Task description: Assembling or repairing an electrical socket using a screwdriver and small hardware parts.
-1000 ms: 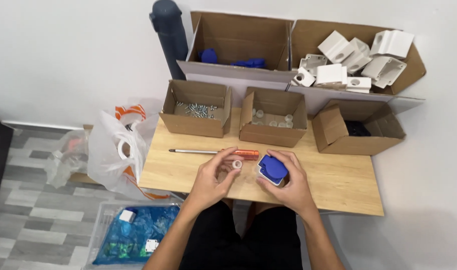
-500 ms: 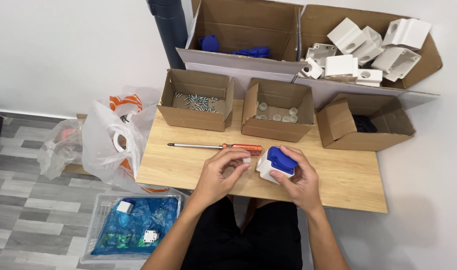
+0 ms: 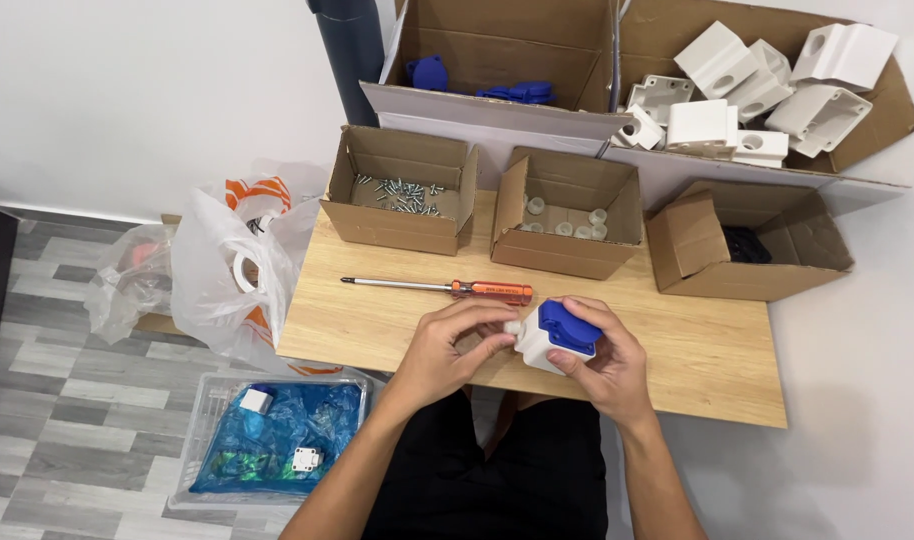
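My right hand (image 3: pixel 605 366) grips a white socket box with a blue hinged lid (image 3: pixel 558 335) just above the front of the wooden table (image 3: pixel 707 365). My left hand (image 3: pixel 455 343) pinches a small white round piece (image 3: pixel 514 327) against the box's left side. An orange-handled screwdriver (image 3: pixel 447 288) lies on the table just beyond my hands, its tip pointing left.
Three small open cardboard boxes stand at the table's back: screws (image 3: pixel 402 193), small clear caps (image 3: pixel 567 222), black parts (image 3: pixel 745 245). Behind them, larger boxes hold blue lids (image 3: pixel 497 90) and white housings (image 3: pixel 757 90). Plastic bags (image 3: pixel 227 270) and a clear bin (image 3: pixel 267 440) sit on the floor at left.
My hands have come together: the left hand brought the small white piece to the box's side, and the box is turned so the blue lid faces up.
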